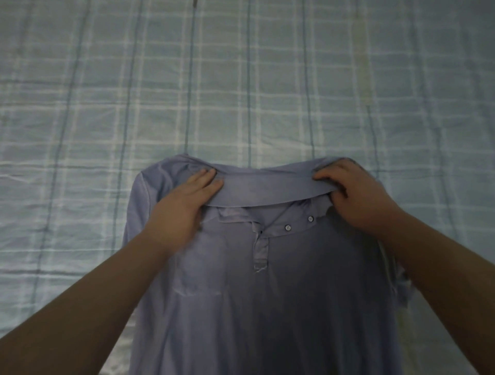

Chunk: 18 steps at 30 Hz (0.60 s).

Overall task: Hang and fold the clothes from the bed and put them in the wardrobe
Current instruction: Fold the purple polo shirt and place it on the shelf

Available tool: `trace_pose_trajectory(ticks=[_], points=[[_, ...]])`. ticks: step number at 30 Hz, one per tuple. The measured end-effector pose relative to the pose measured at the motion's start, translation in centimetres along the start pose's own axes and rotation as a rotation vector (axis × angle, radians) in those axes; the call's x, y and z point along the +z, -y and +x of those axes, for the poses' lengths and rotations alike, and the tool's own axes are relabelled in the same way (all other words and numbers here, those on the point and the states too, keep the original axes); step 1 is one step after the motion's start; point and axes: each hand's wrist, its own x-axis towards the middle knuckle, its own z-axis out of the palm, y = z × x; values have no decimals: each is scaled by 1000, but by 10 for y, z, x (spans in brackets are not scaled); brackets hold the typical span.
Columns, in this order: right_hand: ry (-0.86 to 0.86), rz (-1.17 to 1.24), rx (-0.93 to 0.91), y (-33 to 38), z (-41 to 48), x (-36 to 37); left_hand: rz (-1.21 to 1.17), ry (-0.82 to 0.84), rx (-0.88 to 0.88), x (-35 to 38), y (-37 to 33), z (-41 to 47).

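A pale blue polo shirt (267, 307) lies front up on the bed, its collar (265, 191) at the far end and its button placket open. My left hand (184, 206) rests flat on the left shoulder, fingers straight and touching the collar's left end. My right hand (356, 195) grips the collar's right end, with fingers curled round the fabric edge. A chest pocket shows on the left side of the shirt. The shirt's lower part runs out of the frame at the bottom.
The bed is covered by a light blue checked sheet (241, 80) that fills the whole view beyond and beside the shirt. A small dark object (196, 3) shows at the top edge.
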Motion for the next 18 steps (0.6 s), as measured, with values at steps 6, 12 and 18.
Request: trace_pose_trajectory(ticks=[6, 12, 18], points=[[-47, 237, 586, 15, 6, 10, 23, -119, -115, 0, -7, -4], [-152, 63, 387, 20, 5, 10, -86, -118, -210, -4, -6, 15], [-138, -55, 191, 16, -20, 17, 219, -80, -155, -6, -3, 11]])
